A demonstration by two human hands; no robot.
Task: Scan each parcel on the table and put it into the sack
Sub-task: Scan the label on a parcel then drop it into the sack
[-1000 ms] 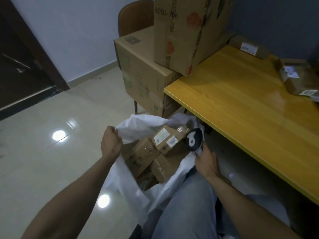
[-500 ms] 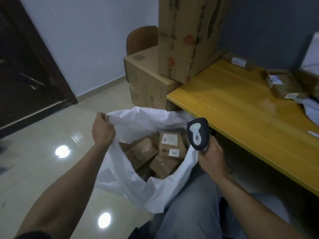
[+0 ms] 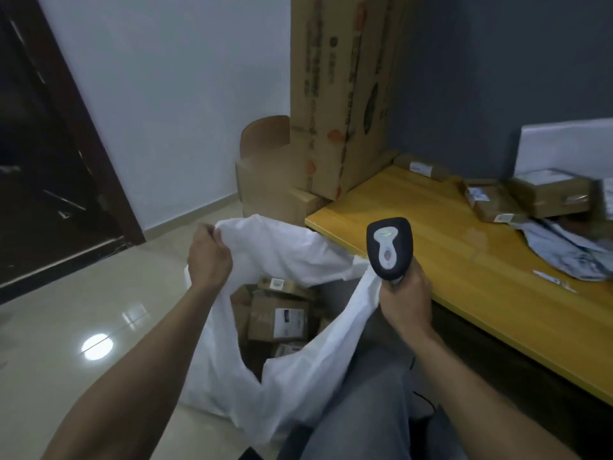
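Note:
A white sack [image 3: 292, 250] stands open on the floor beside the yellow table [image 3: 447, 247]. Several cardboard parcels [image 3: 278, 318] with labels lie inside it. My left hand [image 3: 209, 257] grips the sack's far rim and holds it up. My right hand [image 3: 406, 298] holds a dark handheld scanner [image 3: 389, 247] upright and also pinches the sack's near rim. On the table at the far right lie brown parcels [image 3: 491, 202] and a grey poly mailer [image 3: 564, 252].
Tall cardboard boxes [image 3: 338, 94] are stacked at the table's left end, with a brown chair [image 3: 263, 134] behind them. A dark door [image 3: 43, 161] stands at the left. A white box [image 3: 564, 144] sits at the table's back right. Glossy tiled floor lies left of the sack.
Both hands have lifted the sack's rim higher. The scanner in my right hand rose above the table edge. The view tilted up, showing more parcels on the table.

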